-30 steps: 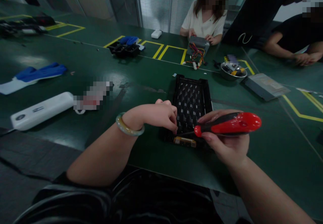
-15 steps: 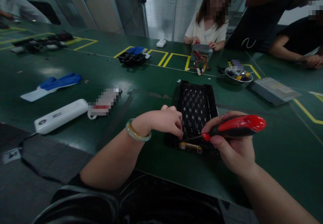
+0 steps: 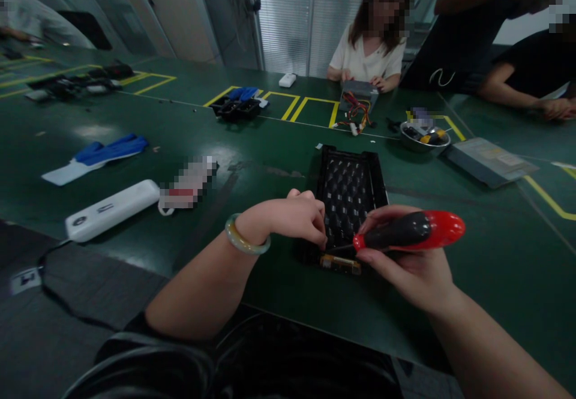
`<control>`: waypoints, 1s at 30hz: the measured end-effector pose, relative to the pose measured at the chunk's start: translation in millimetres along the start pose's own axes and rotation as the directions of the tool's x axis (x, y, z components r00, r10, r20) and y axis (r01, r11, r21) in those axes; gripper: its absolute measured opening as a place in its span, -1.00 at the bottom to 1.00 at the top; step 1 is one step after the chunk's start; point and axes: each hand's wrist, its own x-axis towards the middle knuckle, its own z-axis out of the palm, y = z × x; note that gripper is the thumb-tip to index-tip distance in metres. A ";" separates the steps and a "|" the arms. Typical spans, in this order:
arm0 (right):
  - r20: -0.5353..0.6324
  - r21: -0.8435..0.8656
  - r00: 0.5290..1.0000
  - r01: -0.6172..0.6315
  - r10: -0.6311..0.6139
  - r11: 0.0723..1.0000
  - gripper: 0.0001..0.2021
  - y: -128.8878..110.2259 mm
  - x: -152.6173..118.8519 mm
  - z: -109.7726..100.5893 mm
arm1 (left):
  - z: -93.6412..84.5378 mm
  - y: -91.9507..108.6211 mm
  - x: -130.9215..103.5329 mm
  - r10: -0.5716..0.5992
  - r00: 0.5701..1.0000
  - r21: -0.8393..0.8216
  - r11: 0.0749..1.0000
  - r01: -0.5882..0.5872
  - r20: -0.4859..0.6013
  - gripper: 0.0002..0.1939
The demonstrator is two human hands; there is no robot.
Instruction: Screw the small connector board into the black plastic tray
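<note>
A screwdriver [image 3: 411,231] with a red and black handle lies in the grip of my right hand [image 3: 416,270], its shaft pointing left. The tip reaches the near left corner of a black plastic frame [image 3: 346,189] with a patterned inner face. At that same corner, my left hand [image 3: 299,222] has its fingers curled and pressed together beside the tip. What they pinch is hidden. Along the frame's near edge sits a small orange-brown circuit board [image 3: 341,264] with a pale connector strip. A jade-coloured bangle [image 3: 246,235] circles my left wrist.
To the left lie a white power bank-like device [image 3: 112,210] on a black strap, a blurred flat item [image 3: 189,183] and a blue-white glove [image 3: 96,158]. A metal bowl [image 3: 425,139] and grey metal panel [image 3: 492,162] are at right. Across the table, a person handles a wired metal box [image 3: 359,94].
The screwdriver handle has turned about its length, showing more black, and shifted slightly left with my right hand. My left hand stays at the frame's corner.
</note>
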 end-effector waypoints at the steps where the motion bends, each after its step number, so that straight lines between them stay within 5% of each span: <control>1: 0.001 -0.015 1.000 0.016 -0.016 1.000 -0.60 -0.5 0.9 -0.3 | 0.1 -0.1 0.3 0.006 1.000 0.005 1.000 -0.006 0.005 -0.74; 4: -0.027 0.047 0.999 0.041 -0.039 0.998 -0.71 -1.8 2.5 -1.1 | 0.7 -0.8 0.9 0.030 1.000 0.019 0.999 -0.030 0.008 -0.73; 7: -0.230 0.185 0.973 0.041 0.002 0.982 -0.80 -0.7 4.8 -3.1 | 1.0 -2.9 0.3 0.053 0.999 0.025 0.998 -0.053 0.001 -0.76; 10: -0.527 0.173 0.850 0.099 0.007 0.980 -0.87 4.6 9.6 -9.8 | 1.2 -6.1 -0.1 0.084 0.996 0.004 0.996 -0.084 -0.005 -0.77; 13: -0.655 0.059 0.756 0.073 -0.017 0.996 -0.84 13.3 12.7 -19.0 | 3.6 -8.2 4.1 0.068 0.994 -0.004 0.998 -0.069 -0.083 -0.77; 18: -0.581 -0.076 0.814 -0.078 0.019 0.994 -0.83 28.0 7.5 -23.3 | 16.9 0.3 21.0 0.084 0.956 0.104 0.993 -0.057 -0.282 -0.80; 23: -0.456 -0.219 0.890 -0.122 0.009 0.968 -0.86 29.9 3.6 -19.4 | 30.0 10.1 32.1 0.137 0.946 0.222 0.972 -0.072 -0.293 -0.84; 30: -0.410 -0.211 0.911 -0.135 0.037 0.968 -0.86 27.6 4.0 -21.5 | 32.2 5.4 35.2 0.114 0.961 0.262 0.964 -0.045 -0.253 -0.85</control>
